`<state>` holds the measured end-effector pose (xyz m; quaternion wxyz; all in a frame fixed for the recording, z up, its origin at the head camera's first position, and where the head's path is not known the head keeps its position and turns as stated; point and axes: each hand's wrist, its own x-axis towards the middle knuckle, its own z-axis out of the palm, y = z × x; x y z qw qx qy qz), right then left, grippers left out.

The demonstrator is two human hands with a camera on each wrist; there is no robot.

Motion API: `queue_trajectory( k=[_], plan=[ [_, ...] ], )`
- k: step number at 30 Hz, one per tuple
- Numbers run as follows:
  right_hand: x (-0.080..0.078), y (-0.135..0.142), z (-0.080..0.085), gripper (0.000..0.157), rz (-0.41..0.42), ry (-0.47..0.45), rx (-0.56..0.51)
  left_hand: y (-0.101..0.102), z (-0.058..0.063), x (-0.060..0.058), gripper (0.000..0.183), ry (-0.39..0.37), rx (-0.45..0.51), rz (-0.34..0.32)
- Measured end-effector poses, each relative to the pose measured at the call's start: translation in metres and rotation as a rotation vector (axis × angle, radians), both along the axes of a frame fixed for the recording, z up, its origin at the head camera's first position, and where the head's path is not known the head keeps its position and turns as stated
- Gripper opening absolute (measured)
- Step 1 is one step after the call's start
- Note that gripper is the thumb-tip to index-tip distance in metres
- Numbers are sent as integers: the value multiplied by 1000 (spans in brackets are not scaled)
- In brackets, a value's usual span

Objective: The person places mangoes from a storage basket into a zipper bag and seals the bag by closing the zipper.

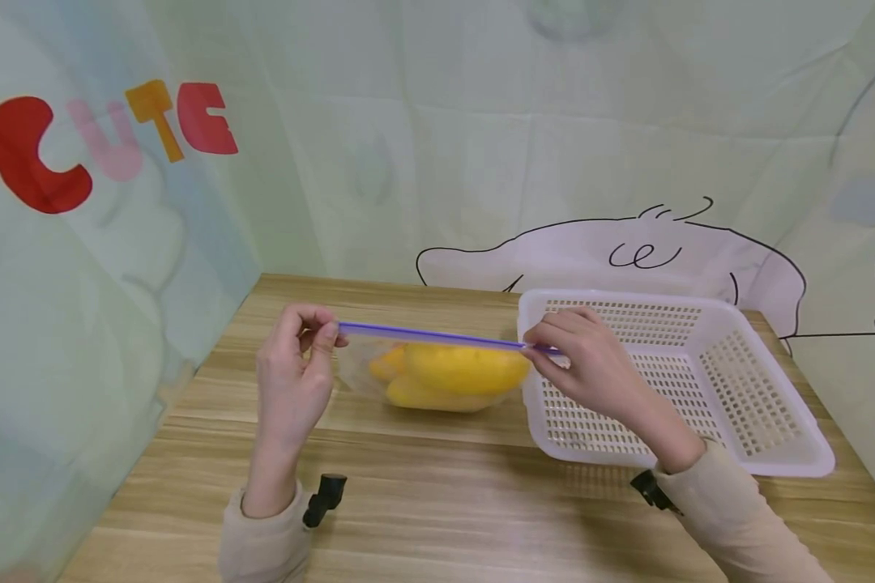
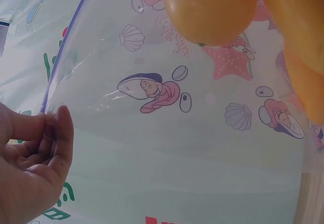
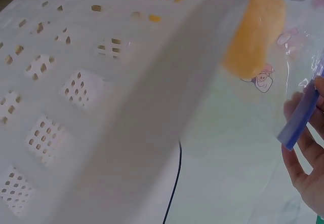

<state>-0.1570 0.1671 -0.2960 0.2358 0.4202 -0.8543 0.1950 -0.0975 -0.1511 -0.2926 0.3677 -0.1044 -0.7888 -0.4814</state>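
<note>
A clear zip bag (image 1: 360,374) with a blue-purple zip strip (image 1: 430,334) is stretched between my two hands above the table. Cartoon shells and starfish are printed on its plastic in the left wrist view. Inside lie several smooth yellow fruits (image 1: 463,368), which look like mangoes. My left hand (image 1: 295,376) pinches the strip's left end between thumb and fingers. Near the other end, my right hand (image 1: 591,360) pinches the strip, whose blue tip (image 3: 291,138) sticks out past the fingers in the right wrist view. Whether the zip is sealed cannot be told.
A white perforated plastic basket (image 1: 766,468) stands on the right of the wooden table (image 1: 437,502), beneath my right forearm. Printed cloth walls (image 1: 437,162) rise behind the table and along its left side. Black camera mounts (image 1: 326,498) sit at both wrists.
</note>
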Motion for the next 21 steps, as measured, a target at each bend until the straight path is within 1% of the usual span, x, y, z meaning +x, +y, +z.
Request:
queue_trajectory(
  k=[11,21],
  plan=[
    [1,5,0,7,-15,-4,3,1,1,0,6,-9,-2,2],
    [-2,11,-6,10,-9,29,-15,1,0,1,7,-7,1,-2]
  ],
)
